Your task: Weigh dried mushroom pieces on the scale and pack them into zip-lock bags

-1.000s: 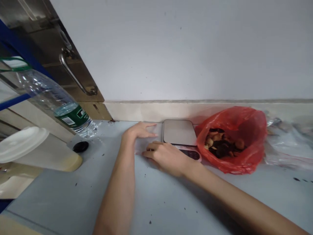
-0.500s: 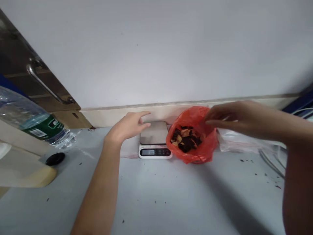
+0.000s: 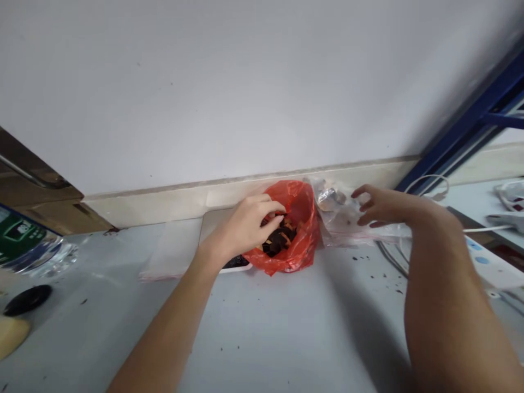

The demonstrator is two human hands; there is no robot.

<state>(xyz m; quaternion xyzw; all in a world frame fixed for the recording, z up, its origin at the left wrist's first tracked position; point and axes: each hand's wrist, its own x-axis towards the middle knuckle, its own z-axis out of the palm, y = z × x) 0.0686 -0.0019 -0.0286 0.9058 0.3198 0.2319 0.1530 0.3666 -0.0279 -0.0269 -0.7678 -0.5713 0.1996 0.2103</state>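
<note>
A red plastic bag (image 3: 301, 248) stands with its mouth open, holding dark and orange-brown dried flakes (image 3: 278, 243). My left hand (image 3: 254, 218) is over the bag's left rim, thumb and fingers curled with a gap between them. Dark flakes show through that gap; I cannot make out anything held. Partly covered by this hand and the bag is the kitchen scale (image 3: 210, 221), its display hidden. To the right, my right hand (image 3: 385, 207) has its fingers spread beside clear plastic bags (image 3: 341, 218), one with something shiny inside. Whether the fingertips touch the plastic is unclear.
Flat clear bags (image 3: 167, 251) lie left of the scale. A green-labelled water bottle (image 3: 28, 240) and a black round lid (image 3: 28, 300) are at far left. White cables (image 3: 395, 256), a power strip (image 3: 487, 256) and a blue frame (image 3: 458, 120) occupy the right side.
My right hand has left the red bag and moved right to the clear bags. My left hand has moved from above the scale to over the red bag. The view has shifted right.
</note>
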